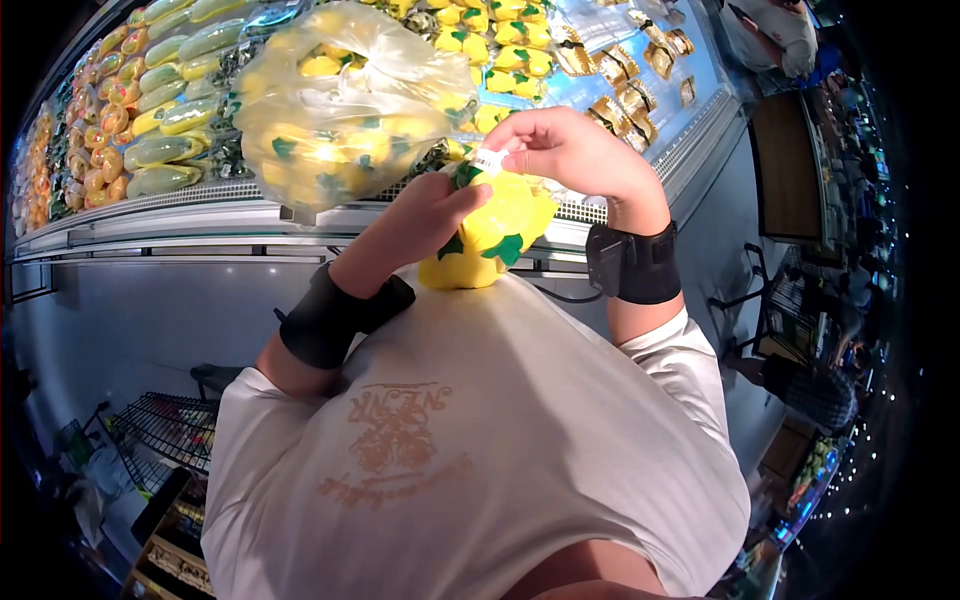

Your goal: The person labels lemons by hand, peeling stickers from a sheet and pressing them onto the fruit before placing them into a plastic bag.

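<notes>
Here | right hand (572,150) pinched narrow on white tag (488,160) | tag tops yellow wrapped fruit (497,232) | left hand (432,212) clasps fruit's left side | fruit upright between both hands, before display shelf (200,215) front edge | plastic bag (340,100) of fruit just above left hand

Chilled produce case (200,215), wire rack (170,425), dim shop aisle (800,330) w/ lights

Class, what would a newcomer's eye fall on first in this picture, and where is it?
First, the bright yellow pack with green leaf marks at the centre, held by the left hand while the right hand pinches its white tag. Up and left, a clear bag of similar yellow items bulges over the display case edge.
</notes>
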The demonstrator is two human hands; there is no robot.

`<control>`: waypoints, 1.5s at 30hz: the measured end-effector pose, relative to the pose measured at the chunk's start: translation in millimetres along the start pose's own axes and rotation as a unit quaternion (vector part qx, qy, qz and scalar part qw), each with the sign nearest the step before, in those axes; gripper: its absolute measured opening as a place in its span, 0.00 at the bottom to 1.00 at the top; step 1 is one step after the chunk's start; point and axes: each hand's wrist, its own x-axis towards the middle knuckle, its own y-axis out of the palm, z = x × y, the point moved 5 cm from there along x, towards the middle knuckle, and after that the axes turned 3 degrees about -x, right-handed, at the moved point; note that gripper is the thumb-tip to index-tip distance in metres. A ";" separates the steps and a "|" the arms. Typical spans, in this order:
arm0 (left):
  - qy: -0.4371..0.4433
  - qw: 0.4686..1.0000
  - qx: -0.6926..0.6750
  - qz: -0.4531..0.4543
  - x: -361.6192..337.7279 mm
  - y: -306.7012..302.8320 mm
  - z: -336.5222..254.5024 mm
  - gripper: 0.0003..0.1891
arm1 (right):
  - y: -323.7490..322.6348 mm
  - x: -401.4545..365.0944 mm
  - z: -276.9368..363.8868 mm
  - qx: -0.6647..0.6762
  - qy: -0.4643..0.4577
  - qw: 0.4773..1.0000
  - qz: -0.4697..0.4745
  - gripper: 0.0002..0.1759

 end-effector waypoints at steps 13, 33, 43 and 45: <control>0.030 0.989 0.143 -0.002 -17.9 16.7 -17.2 0.18 | 18.5 -24.3 27.1 -0.183 -0.046 0.978 -0.085 0.10; 0.031 0.986 -0.075 -0.146 -5.1 -2.6 24.9 0.24 | 36.1 -102.3 -71.7 -0.073 -0.049 0.991 -0.106 0.16; -0.031 0.912 0.034 -0.408 -26.2 -70.9 13.6 0.12 | -68.7 -114.0 -228.4 0.163 0.195 0.926 -0.280 0.19; -0.032 0.906 0.020 -0.421 -29.8 -61.8 16.6 0.11 | -83.8 -93.0 -276.3 0.136 0.185 0.925 -0.304 0.20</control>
